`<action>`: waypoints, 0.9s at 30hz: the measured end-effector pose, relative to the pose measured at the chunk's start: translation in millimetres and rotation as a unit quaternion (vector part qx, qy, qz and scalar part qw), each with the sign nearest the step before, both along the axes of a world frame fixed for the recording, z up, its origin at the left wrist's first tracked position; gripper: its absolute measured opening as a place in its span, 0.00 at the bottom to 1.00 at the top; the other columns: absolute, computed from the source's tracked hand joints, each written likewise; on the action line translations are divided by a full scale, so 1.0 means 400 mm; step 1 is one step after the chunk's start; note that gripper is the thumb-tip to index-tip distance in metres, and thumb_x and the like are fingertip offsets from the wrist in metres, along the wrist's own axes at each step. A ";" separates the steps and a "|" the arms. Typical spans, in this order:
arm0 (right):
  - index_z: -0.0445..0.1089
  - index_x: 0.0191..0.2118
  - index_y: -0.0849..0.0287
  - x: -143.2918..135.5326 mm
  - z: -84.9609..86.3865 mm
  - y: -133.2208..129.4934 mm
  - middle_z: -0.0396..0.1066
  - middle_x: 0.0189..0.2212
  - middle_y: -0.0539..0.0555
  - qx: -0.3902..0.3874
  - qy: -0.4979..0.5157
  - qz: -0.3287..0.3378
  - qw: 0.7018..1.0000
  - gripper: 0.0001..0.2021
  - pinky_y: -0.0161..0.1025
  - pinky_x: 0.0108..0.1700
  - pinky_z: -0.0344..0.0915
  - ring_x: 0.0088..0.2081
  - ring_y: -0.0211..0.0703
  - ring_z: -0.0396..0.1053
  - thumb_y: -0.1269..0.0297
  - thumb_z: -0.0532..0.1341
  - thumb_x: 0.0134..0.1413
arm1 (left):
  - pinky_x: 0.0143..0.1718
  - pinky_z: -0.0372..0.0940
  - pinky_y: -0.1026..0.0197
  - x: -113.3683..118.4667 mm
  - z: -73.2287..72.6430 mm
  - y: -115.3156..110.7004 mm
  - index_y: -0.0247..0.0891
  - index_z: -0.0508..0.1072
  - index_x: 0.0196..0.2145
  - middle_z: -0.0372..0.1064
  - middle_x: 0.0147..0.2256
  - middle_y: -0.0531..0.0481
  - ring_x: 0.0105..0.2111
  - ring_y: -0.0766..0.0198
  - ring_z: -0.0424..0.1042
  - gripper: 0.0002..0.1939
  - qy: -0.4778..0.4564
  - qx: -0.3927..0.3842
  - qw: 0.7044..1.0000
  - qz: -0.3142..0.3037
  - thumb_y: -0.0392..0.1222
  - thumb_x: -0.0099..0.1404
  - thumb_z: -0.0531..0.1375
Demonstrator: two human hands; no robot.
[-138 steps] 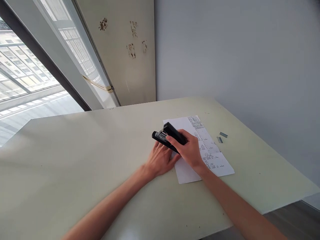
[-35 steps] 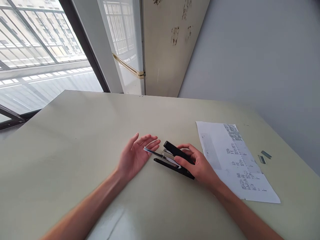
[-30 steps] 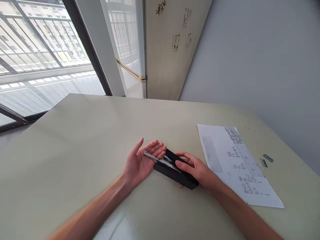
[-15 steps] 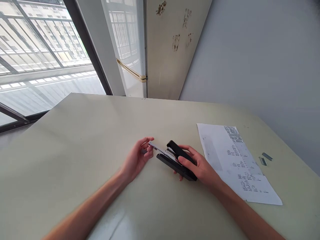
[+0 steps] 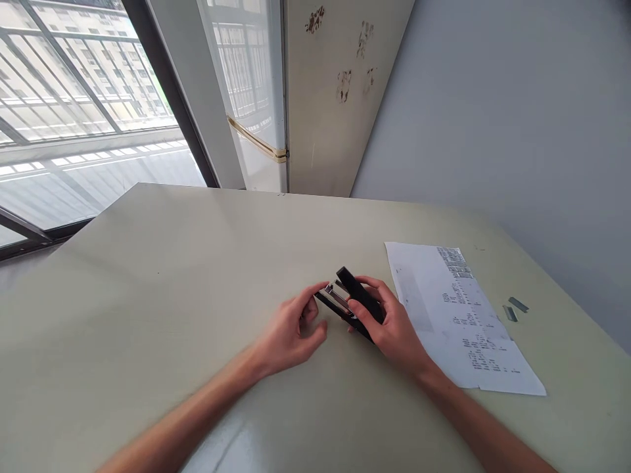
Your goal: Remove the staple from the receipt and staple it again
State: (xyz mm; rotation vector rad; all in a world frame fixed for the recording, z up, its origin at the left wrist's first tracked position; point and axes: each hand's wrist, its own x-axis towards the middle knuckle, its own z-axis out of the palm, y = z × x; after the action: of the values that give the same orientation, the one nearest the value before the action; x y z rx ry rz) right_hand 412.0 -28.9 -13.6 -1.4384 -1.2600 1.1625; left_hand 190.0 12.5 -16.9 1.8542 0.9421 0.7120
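A black stapler [image 5: 362, 295] is in my right hand [image 5: 394, 325], with the thumb on the near side of its lifted top arm and the fingers round the far side. Its jaws stand apart, and the metal staple magazine shows between the top arm and the base. My left hand [image 5: 293, 332] is at the stapler's front end, the index fingertip touching that end. The left thumb sticks out apart from the stapler, and the other left fingers are curled. Part of the stapler's rear is hidden by my right hand.
A printed sheet of paper [image 5: 419, 309] lies on the pale table [image 5: 221, 243], right of my right hand and partly behind the forearm. Further right are two small staple strips [image 5: 518, 305]. A wall, a fridge-like cabinet [image 5: 340, 144] and a window border the table.
The metal magazine, earlier pulled out at the front by my left hand, is now back inside the stapler. My left hand has moved right, its thumb parted from the fingers.
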 end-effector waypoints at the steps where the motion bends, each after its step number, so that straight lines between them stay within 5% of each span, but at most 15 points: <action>1: 0.67 0.60 0.48 -0.002 0.000 -0.002 0.79 0.50 0.57 0.013 -0.008 0.000 1.000 0.23 0.49 0.41 0.80 0.41 0.52 0.81 0.46 0.65 0.64 | 0.31 0.56 0.62 0.006 0.002 -0.007 0.40 0.63 0.68 0.52 0.29 0.58 0.28 0.66 0.55 0.33 -0.017 -0.015 1.000 0.002 0.38 0.67 0.59; 4: 0.67 0.60 0.48 0.000 -0.005 -0.005 0.79 0.50 0.56 0.068 -0.061 -0.016 0.996 0.22 0.50 0.49 0.78 0.49 0.53 0.79 0.49 0.65 0.65 | 0.32 0.56 0.63 0.021 0.009 -0.019 0.39 0.62 0.68 0.52 0.29 0.58 0.28 0.66 0.54 0.34 -0.094 -0.089 0.991 0.037 0.39 0.66 0.62; 7: 0.67 0.61 0.48 0.009 -0.019 -0.001 0.79 0.50 0.56 0.106 -0.141 -0.039 0.984 0.22 0.50 0.51 0.76 0.49 0.54 0.79 0.50 0.65 0.65 | 0.30 0.54 0.64 0.024 0.010 -0.012 0.38 0.73 0.58 0.53 0.28 0.58 0.27 0.68 0.53 0.23 -0.187 -0.211 0.956 0.081 0.42 0.65 0.64; 13: 0.69 0.57 0.49 0.000 -0.038 0.078 0.80 0.49 0.54 0.147 -0.249 -0.043 0.956 0.20 0.51 0.50 0.74 0.47 0.53 0.79 0.51 0.65 0.64 | 0.26 0.58 0.67 0.002 0.002 0.026 0.31 0.78 0.42 0.55 0.27 0.56 0.23 0.72 0.53 0.11 -0.469 -0.443 0.753 0.132 0.40 0.64 0.66; 16: 0.70 0.55 0.50 -0.031 -0.040 0.165 0.81 0.49 0.54 0.187 -0.269 -0.004 0.945 0.17 0.51 0.52 0.73 0.48 0.53 0.79 0.55 0.66 0.63 | 0.26 0.63 0.66 -0.004 0.002 0.035 0.29 0.78 0.42 0.61 0.27 0.52 0.24 0.69 0.60 0.13 -0.524 -0.481 0.690 0.133 0.43 0.67 0.64; 22: 0.70 0.54 0.51 -0.138 -0.041 0.374 0.80 0.51 0.55 0.248 -0.305 0.081 0.916 0.15 0.52 0.56 0.71 0.52 0.55 0.77 0.61 0.65 0.63 | 0.37 0.72 0.61 -0.001 0.002 0.035 0.29 0.79 0.43 0.74 0.34 0.41 0.31 0.61 0.75 0.18 -0.545 -0.509 0.647 0.155 0.49 0.72 0.60; 27: 0.69 0.57 0.52 -0.208 -0.032 0.499 0.78 0.55 0.56 0.267 -0.302 0.135 0.905 0.17 0.53 0.61 0.68 0.56 0.55 0.75 0.62 0.65 0.64 | 0.47 0.74 0.56 -0.011 -0.002 0.036 0.28 0.78 0.48 0.78 0.49 0.30 0.49 0.49 0.80 0.22 -0.550 -0.511 0.640 0.165 0.52 0.74 0.57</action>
State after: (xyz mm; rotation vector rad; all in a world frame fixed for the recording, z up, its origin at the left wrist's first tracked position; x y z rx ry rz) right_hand 328.6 170.7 -26.5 -1.2512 -2.0701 0.4491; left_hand 185.7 27.0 -17.9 0.0562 0.5632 1.0103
